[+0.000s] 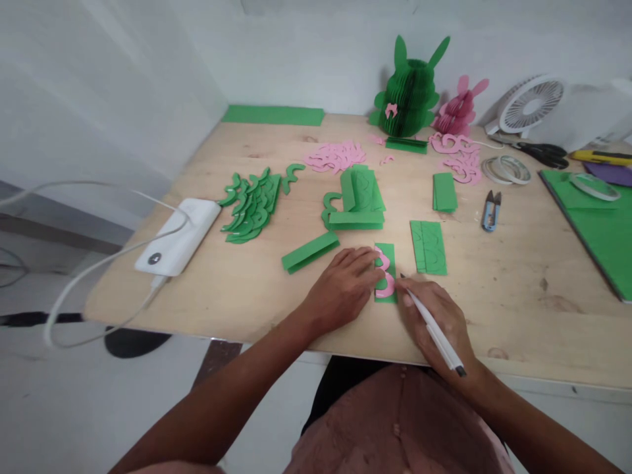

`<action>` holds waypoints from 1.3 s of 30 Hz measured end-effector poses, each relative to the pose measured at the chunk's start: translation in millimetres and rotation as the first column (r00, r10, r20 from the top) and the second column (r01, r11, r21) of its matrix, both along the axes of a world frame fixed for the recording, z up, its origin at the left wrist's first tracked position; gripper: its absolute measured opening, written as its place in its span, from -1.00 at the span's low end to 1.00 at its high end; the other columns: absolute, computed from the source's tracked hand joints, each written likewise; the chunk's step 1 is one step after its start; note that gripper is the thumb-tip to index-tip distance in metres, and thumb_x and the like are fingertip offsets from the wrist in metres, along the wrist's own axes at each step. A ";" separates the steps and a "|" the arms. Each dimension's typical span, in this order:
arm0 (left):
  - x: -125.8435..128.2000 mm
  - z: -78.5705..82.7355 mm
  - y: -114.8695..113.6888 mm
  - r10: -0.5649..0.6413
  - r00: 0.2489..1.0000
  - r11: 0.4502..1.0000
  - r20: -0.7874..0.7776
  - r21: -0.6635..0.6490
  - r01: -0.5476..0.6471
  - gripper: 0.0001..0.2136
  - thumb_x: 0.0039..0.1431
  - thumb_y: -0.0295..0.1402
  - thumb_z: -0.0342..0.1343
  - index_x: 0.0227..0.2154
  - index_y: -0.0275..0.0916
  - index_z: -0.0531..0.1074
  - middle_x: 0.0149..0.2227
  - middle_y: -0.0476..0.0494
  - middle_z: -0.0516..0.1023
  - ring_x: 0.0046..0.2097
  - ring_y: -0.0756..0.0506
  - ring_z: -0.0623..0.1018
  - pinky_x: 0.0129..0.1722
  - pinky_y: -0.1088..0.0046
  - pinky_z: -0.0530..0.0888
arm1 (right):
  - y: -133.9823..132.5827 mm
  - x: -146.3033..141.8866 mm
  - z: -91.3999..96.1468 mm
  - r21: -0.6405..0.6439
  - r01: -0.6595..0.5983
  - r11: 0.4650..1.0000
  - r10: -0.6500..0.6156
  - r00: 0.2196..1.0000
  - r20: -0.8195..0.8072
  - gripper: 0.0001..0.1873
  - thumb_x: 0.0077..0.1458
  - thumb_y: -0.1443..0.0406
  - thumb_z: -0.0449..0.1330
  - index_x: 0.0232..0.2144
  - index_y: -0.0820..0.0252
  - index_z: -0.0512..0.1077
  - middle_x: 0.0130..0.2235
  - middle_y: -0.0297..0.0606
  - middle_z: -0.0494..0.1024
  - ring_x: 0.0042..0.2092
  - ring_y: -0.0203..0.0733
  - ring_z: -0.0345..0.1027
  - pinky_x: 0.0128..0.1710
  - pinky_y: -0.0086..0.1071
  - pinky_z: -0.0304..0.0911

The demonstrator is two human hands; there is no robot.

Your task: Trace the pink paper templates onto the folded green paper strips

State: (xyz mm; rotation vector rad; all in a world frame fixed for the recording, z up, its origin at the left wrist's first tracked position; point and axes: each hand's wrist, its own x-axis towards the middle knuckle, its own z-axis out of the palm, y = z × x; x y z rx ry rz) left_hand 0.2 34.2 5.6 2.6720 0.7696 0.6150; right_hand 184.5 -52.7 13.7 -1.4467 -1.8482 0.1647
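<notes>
My left hand [343, 286] lies with its fingers stretched over a pink curved paper cutout [388, 286], pressing it onto a folded green paper strip [391, 253]. Part of the cutout is hidden under the fingertips. In my right hand [437, 316] is a white pen [434, 329], its tip close to the strip's right edge. Beside it lies a green paper piece with drawn curves [428, 247]. Left of the strip is a folded green strip [311, 252], and behind stand folded green papers [363, 194].
Green cutouts [251, 204] and pink cutouts [336, 157] lie in piles. A white power bank [178, 237] with a cable is at left. Blue thread snips [492, 210], tape rolls [506, 170], black scissors [543, 155] and a white fan [532, 104] are at right. Green [409, 99] and pink [459, 108] paper figures stand behind.
</notes>
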 end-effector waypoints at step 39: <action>-0.9 0.5 0.0 -0.005 1.000 0.999 0.002 -0.045 0.006 -0.79 0.26 -0.40 -0.05 -0.10 -0.20 0.40 0.14 -0.21 0.37 0.25 -0.18 0.26 0.22 0.13 0.22 | 0.0 -0.2 -0.2 -0.023 -0.010 1.000 0.009 1.000 -0.028 -0.73 0.22 0.40 0.08 -0.10 0.12 0.49 -0.23 -0.20 0.63 -0.23 -0.13 0.50 -0.22 -0.22 0.44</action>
